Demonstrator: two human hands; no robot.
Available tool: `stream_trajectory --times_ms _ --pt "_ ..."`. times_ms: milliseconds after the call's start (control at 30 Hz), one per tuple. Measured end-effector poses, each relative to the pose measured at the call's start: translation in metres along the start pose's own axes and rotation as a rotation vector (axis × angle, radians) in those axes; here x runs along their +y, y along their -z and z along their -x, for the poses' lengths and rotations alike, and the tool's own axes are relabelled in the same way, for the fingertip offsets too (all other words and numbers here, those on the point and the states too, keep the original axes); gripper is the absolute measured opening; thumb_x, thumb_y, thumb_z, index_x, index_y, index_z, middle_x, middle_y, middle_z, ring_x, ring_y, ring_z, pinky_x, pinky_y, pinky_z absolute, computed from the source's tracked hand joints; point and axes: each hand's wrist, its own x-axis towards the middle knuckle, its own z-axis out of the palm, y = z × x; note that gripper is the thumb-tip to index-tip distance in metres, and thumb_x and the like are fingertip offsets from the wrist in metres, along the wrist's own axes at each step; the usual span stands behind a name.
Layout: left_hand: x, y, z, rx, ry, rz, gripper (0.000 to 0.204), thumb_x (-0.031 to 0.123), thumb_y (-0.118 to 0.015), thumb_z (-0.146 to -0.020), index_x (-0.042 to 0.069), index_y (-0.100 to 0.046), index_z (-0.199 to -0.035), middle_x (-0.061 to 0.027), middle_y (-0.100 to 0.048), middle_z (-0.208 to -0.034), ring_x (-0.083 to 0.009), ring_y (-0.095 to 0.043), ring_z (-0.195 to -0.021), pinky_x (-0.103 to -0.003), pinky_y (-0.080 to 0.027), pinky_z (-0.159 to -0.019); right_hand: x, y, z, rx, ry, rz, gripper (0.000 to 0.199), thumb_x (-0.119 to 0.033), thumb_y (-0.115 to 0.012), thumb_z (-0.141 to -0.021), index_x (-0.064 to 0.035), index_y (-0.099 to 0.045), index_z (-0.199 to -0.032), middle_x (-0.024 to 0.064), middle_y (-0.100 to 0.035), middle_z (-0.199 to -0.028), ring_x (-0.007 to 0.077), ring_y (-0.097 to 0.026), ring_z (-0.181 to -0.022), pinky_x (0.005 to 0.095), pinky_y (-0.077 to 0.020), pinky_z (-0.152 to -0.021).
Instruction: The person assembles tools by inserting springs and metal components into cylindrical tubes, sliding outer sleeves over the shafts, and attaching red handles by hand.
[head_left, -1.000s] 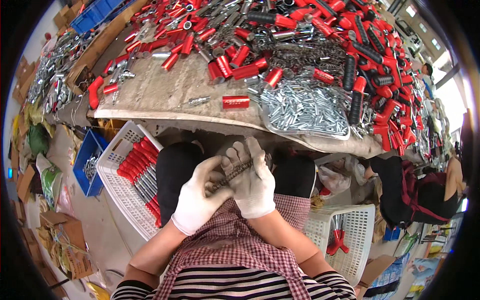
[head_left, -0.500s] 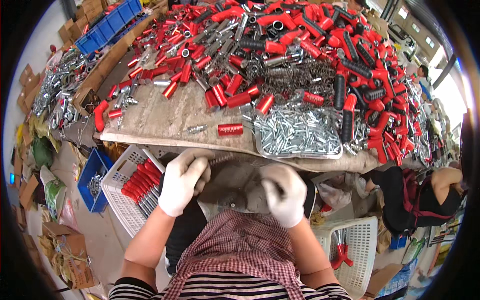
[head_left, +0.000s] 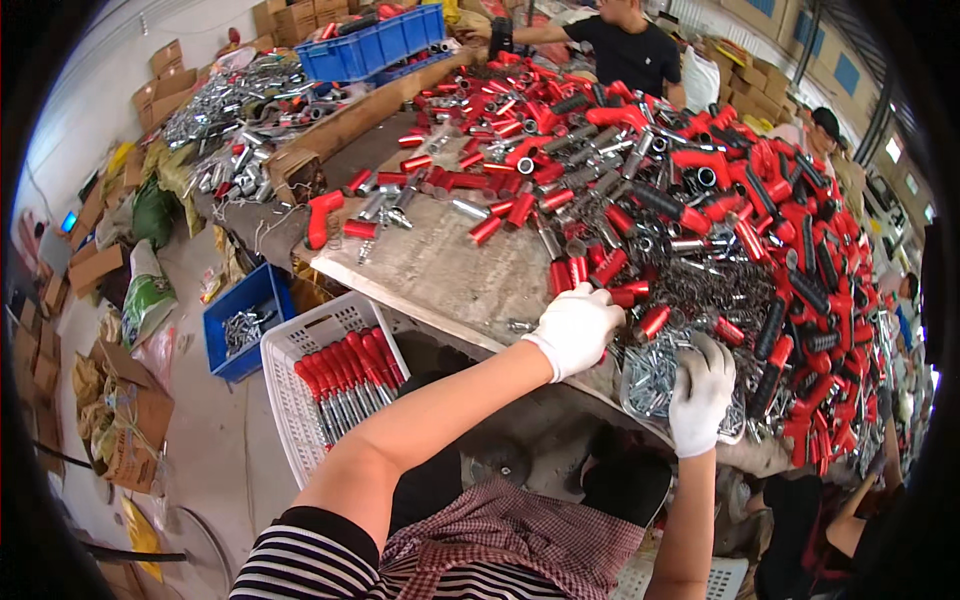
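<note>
My left hand (head_left: 577, 332), in a white glove, reaches over the near part of the table. Its fingers are curled down, and what they hold is hidden. A sliver of a red metal sleeve (head_left: 603, 357) shows under its edge. My right hand (head_left: 702, 392), gloved too, is over a clear plastic tray of small silver pins (head_left: 650, 374). Its fingers are spread and bent down among the pins. Beyond my hands lie loose red sleeves (head_left: 655, 322), dark wire springs (head_left: 710, 290) and red tool bodies with black grips (head_left: 770, 330). A small metal piece (head_left: 520, 325) lies left of my left hand.
At lower left stand a white basket (head_left: 283, 400) of red-handled tools and a blue bin (head_left: 222, 350) of metal parts. Another blue crate (head_left: 370, 50) sits at the far left by a wooden rail (head_left: 350, 110). A person in a dark shirt (head_left: 630, 50) is across the table.
Both hands have moved from over my lap up to the table: the left towards the sleeves, the right onto the pin tray. The spring in my left hand has dropped from sight. My view has swung left.
</note>
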Motion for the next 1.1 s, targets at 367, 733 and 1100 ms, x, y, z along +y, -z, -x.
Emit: stream_trajectory --times_ms 367,733,1100 --pt "-0.228 0.153 0.109 0.476 0.713 -0.373 0.045 0.030 -0.068 -0.082 0.009 -0.064 -0.121 -0.0181 -0.062 -0.114 -0.0365 -0.058 -0.108 -0.044 -0.048 -0.095 -0.072 0.002 0.028 0.011 0.021 -0.157 0.018 -0.010 -0.068 -0.075 -0.0088 -0.066 -0.093 0.0159 -0.056 -0.122 0.0403 -0.049 -0.117 0.0512 -0.0417 -0.099" --pt "-0.364 0.157 0.040 0.242 0.846 -0.413 0.077 0.063 -0.055 -0.085 0.017 -0.044 -0.146 -0.0256 -0.047 -0.141 -0.0429 -0.043 -0.132 -0.047 -0.038 -0.109 -0.127 -0.042 0.021 -0.037 0.270 -0.669 0.036 -0.006 -0.071 -0.056 -0.0094 -0.069 -0.091 0.0133 -0.064 -0.110 0.0319 -0.062 -0.103 0.0460 -0.0490 -0.087" --pt "-0.184 0.064 -0.040 0.104 0.484 -0.121 0.064 0.056 -0.063 -0.081 0.015 -0.060 -0.130 -0.0294 -0.057 -0.121 -0.0463 -0.057 -0.107 -0.049 -0.048 -0.095 -0.226 -0.130 -0.068 -0.378 0.368 -0.520 0.051 -0.029 -0.074 -0.074 -0.0097 -0.062 -0.120 0.0144 -0.052 -0.128 0.0352 -0.047 -0.122 0.0548 -0.0335 -0.106"
